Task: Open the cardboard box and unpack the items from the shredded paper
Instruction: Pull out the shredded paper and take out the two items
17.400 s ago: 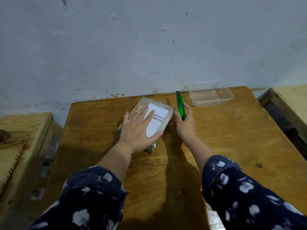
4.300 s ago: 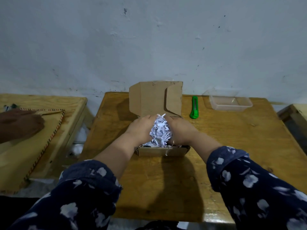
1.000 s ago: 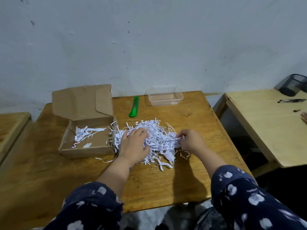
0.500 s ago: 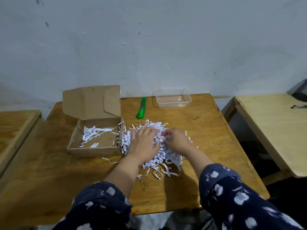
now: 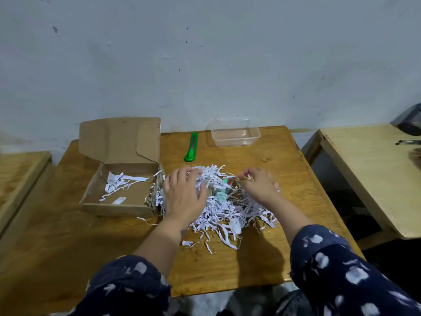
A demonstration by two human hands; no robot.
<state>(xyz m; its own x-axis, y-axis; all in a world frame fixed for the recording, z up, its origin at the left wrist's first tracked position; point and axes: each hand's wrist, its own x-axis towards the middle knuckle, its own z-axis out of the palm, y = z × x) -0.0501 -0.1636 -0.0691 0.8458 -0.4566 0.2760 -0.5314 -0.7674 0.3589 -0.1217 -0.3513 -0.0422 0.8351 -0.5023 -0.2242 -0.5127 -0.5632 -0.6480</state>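
Two hands deep in a heap of shredded paper on the wooden table.

Both are spreading the pile: the left hand (image 5: 183,197) lies palm down with fingers splayed over its 9 o'clock side, gripping nothing I can make out, while the right hand (image 5: 259,187) sits at 3 o'clock, fingers curled, and whether it pinches a strip I cannot tell. Between them the shredded paper (image 5: 224,215) parts to show small items (image 5: 222,192), green and red bits, too blurred to name. At 9 o'clock from the heap, touching its edge, stands the cardboard box (image 5: 120,185), lid up, a few strips inside. At 12 o'clock lie a green utility knife (image 5: 191,147) and a clear plastic container (image 5: 234,134), apart on the table (image 5: 227,265).
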